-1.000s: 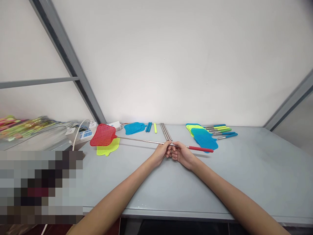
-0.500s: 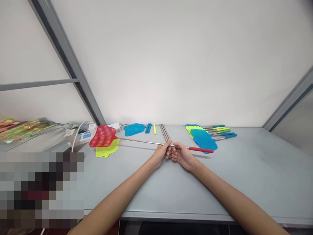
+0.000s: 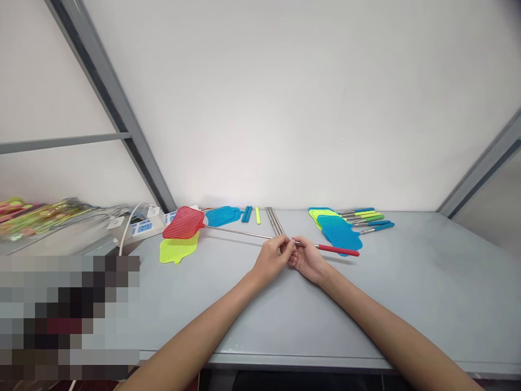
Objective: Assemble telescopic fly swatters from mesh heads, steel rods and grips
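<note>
Red swatter [image 3: 184,223] nudged right, left hand [image 3: 271,260] shifted inward, fingers pinching rod [image 3: 236,232] I think; right hand [image 3: 312,263] curled round it.

Table [image 3: 260,326], clocked from the hands [image 3: 308,260]
Rods [image 3: 273,220] lie at eleven o'clock, grips [image 3: 246,214] left of them, loose heads [image 3: 222,216] near ten, stacked swatters [image 3: 340,232] at two.

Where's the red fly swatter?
In the head view, the red fly swatter runs across both the left hand and right hand, its mesh left beside the yellow-green swatter head, its red handle right.
</note>
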`<state>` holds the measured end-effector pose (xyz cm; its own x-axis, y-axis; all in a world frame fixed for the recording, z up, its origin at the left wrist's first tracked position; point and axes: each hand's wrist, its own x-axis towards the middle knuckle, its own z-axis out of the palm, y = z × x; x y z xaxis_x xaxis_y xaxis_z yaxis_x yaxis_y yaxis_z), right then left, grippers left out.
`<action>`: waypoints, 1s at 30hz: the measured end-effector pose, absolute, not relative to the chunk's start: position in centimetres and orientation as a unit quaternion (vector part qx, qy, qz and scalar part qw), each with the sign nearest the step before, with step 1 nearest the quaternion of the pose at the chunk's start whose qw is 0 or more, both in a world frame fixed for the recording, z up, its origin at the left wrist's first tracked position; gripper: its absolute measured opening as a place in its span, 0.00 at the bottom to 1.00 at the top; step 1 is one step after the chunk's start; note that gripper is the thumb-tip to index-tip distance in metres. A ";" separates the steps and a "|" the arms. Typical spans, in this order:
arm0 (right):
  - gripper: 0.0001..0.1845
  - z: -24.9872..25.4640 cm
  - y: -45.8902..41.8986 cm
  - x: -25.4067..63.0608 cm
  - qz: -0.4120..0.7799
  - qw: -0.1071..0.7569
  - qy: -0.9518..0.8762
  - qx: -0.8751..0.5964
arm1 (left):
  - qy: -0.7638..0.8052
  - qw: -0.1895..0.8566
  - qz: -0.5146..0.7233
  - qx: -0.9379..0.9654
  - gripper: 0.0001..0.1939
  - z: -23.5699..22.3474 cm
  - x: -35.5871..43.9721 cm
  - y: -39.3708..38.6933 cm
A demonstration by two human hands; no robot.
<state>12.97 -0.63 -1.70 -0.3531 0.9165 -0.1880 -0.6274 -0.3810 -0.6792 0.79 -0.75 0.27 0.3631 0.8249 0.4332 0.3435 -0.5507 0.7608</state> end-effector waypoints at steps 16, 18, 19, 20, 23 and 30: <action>0.15 -1.6 -0.8 12.9 0.781 0.482 -0.267 -0.294 | 0.330 0.054 0.313 0.889 0.10 0.4 0.0 0.5; 0.15 -1.5 -0.8 12.9 0.781 0.479 -0.269 -0.295 | 0.336 0.045 0.303 0.890 0.10 0.2 -0.1 0.7; 0.15 -1.5 -0.8 12.9 0.782 0.478 -0.271 -0.295 | 0.339 0.040 0.300 0.891 0.10 0.1 -0.1 0.8; 0.16 -1.5 -0.8 13.0 0.782 0.476 -0.272 -0.295 | 0.341 0.034 0.297 0.891 0.10 -0.1 -0.1 0.9; 0.15 -1.7 -0.7 13.0 0.783 0.472 -0.277 -0.294 | 0.343 0.019 0.289 0.894 0.09 -0.5 -0.1 1.2; 0.15 -1.5 -0.3 13.3 0.772 0.478 -0.293 -0.300 | 0.333 -0.015 0.275 0.902 0.10 -0.7 -0.3 2.6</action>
<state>13.25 -0.28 -1.52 -0.3641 0.9132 -0.1830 -0.5626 -0.3723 -0.7381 -0.33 2.64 -0.68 0.6267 0.5925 0.5061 0.6087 -0.7778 0.1569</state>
